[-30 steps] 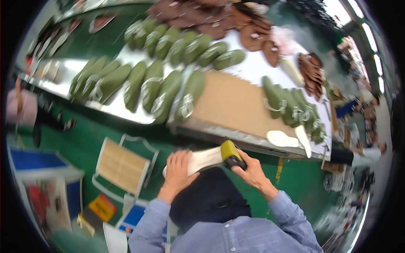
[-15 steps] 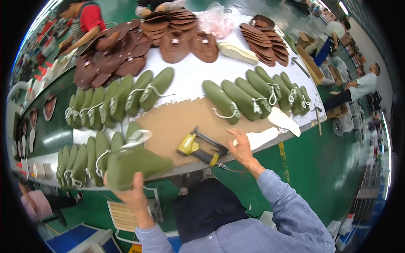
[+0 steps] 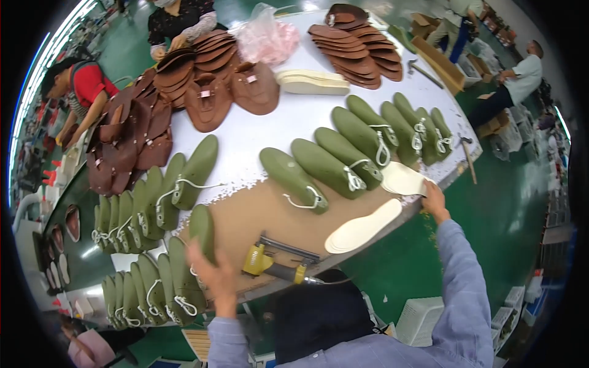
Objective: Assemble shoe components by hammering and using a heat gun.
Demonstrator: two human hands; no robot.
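My left hand (image 3: 215,273), blurred by motion, has its fingers apart beside the front-left group of green shoe lasts (image 3: 185,276), holding nothing that I can see. At the bench's right edge my right hand (image 3: 435,202) pinches the end of a cream insole (image 3: 402,179). Another cream insole, or a thin stack of them (image 3: 363,227), lies nearer to me on the bench edge. Between my hands rests a yellow and black pneumatic stapler (image 3: 274,262) with a hose. Green lasts with white cords (image 3: 336,161) stand in a row ahead of my right hand.
Brown leather uppers (image 3: 208,101) and stacked brown pieces (image 3: 350,52) cover the far side of the bench (image 3: 294,116), near a pink-filled plastic bag (image 3: 267,40). Hammers (image 3: 469,159) lie at the right. Co-workers (image 3: 181,24) stand across the bench and at the left.
My left hand has let go of a green last at the front-left group. My right hand has moved right and taken hold of the farther insole. The view has shifted.
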